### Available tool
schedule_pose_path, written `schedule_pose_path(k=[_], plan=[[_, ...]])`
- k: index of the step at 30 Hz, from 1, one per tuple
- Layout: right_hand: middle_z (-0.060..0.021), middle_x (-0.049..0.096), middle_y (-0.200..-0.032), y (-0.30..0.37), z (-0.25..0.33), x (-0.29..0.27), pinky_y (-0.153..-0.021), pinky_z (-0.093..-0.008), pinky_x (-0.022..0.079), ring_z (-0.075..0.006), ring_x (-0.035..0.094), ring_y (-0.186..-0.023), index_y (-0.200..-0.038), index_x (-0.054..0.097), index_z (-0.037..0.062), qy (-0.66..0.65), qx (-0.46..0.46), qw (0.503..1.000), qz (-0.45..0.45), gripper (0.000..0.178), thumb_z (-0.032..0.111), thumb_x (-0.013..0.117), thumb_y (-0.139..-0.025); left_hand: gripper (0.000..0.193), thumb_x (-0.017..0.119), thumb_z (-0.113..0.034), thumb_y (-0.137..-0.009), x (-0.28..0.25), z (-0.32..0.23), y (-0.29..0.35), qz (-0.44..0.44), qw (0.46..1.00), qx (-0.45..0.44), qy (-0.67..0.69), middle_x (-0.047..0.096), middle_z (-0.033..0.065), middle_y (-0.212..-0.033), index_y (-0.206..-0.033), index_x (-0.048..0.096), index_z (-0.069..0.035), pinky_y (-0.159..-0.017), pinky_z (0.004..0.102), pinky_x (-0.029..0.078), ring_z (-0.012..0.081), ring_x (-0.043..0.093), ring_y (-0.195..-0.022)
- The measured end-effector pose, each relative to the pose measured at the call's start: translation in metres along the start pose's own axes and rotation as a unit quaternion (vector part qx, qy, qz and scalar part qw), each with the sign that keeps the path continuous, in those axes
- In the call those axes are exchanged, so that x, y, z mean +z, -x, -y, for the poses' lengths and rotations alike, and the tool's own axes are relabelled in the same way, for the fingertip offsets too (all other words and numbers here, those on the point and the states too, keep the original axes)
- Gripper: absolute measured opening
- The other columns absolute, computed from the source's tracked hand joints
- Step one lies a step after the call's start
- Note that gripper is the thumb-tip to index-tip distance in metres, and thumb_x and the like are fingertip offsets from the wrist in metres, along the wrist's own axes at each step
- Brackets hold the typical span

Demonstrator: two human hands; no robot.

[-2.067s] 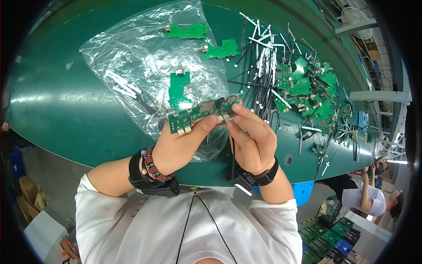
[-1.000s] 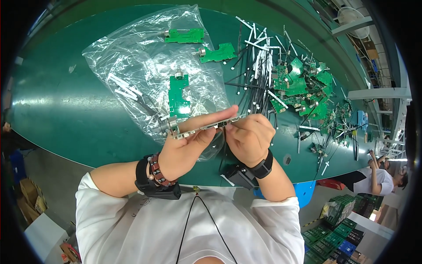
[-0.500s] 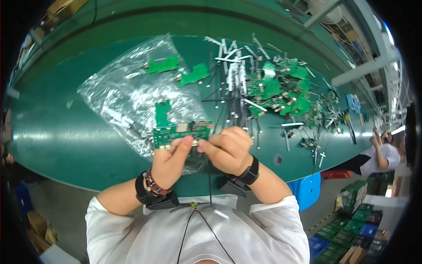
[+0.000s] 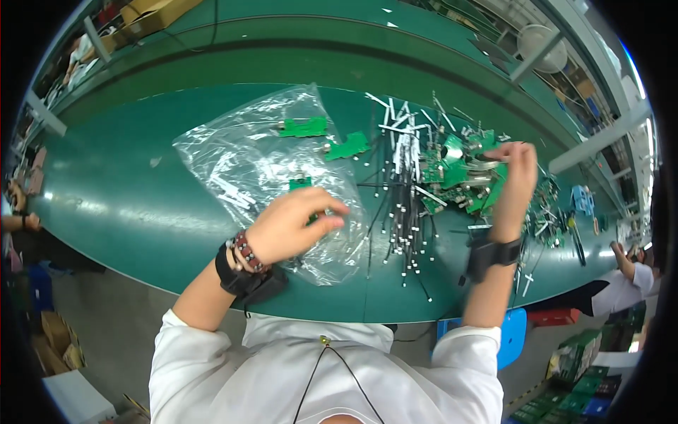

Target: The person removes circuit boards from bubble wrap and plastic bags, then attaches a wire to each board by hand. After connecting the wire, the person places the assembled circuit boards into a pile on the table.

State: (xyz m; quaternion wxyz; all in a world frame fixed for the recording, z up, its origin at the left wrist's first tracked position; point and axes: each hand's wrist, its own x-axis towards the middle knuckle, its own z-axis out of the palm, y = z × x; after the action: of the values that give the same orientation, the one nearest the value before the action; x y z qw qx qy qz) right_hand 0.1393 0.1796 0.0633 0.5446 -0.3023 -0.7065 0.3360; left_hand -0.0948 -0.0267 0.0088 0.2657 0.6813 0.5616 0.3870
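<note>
My left hand (image 4: 296, 225) is over the clear plastic bag (image 4: 261, 159), thumb and fingers apart and curved. Just beyond it shows part of a green circuit board (image 4: 300, 183), the rest hidden under the hand. Two more green boards, one (image 4: 304, 128) farther back and one (image 4: 347, 146) to its right, rest on the bag. My right hand (image 4: 517, 161) reaches over a heap of green circuit boards (image 4: 452, 173) at the right, fingers stretched to the left. Whether its fingertips touch a board is unclear, as they are slightly blurred.
White-labelled black cables (image 4: 406, 191) lie in a bundle between bag and heap. Smaller parts (image 4: 544, 212), a blue object (image 4: 583, 200) and a yellow-and-black tool (image 4: 577, 237) are farther right. A blue stool (image 4: 512, 339) stands below the table edge. Another person (image 4: 625, 283) is at the right.
My hands have parted. The board they held together is out of them; a board now shows partly under my left hand. My right hand has moved right and away, over the heap.
</note>
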Motion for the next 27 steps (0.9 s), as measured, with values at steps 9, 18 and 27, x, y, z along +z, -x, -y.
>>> schedule_pose_path(k=[9, 18, 27], plan=[[-0.0117, 0.051, -0.086, -0.050, -0.087, -0.060, -0.067, -0.0348, 0.043, -0.0284, 0.052, -0.079, -0.085, 0.051, 0.0024, 0.647, -0.118, 0.753, 0.032, 0.025, 0.027, 0.053, -0.081, 0.026, 0.057, -0.025, -0.077, -0.011, 0.024, -0.001, -0.100, 0.939, -0.171, -0.283, 0.052, 0.0085, -0.084, -0.101, 0.056, -0.013, -0.067, 0.0356, 0.044, 0.0263, 0.054, -0.077], [-0.0102, 0.050, -0.087, 0.009, -0.013, 0.042, -0.073, -0.0373, 0.040, -0.0299, 0.048, -0.087, -0.087, 0.052, 0.0052, 0.393, -0.135, 0.832, 0.368, 0.020, 0.014, 0.061, -0.071, 0.017, 0.053, -0.018, -0.080, -0.015, 0.046, 0.004, -0.123, 0.962, -0.198, -0.143, 0.050, 0.0068, -0.086, -0.096, 0.056, -0.014, -0.066, 0.0309, 0.045, 0.0222, 0.056, -0.076], [-0.0075, 0.050, -0.074, 0.022, -0.013, 0.044, -0.060, -0.0339, 0.041, -0.0241, 0.050, -0.070, -0.075, 0.051, 0.0048, 0.391, -0.213, 0.816, 0.368, 0.011, 0.009, 0.061, -0.070, 0.022, 0.042, -0.014, -0.087, -0.010, 0.030, -0.003, -0.177, 0.868, -0.199, 0.419, 0.045, 0.0067, -0.090, -0.108, 0.045, -0.006, -0.070, 0.0274, 0.047, 0.0198, 0.057, -0.079]])
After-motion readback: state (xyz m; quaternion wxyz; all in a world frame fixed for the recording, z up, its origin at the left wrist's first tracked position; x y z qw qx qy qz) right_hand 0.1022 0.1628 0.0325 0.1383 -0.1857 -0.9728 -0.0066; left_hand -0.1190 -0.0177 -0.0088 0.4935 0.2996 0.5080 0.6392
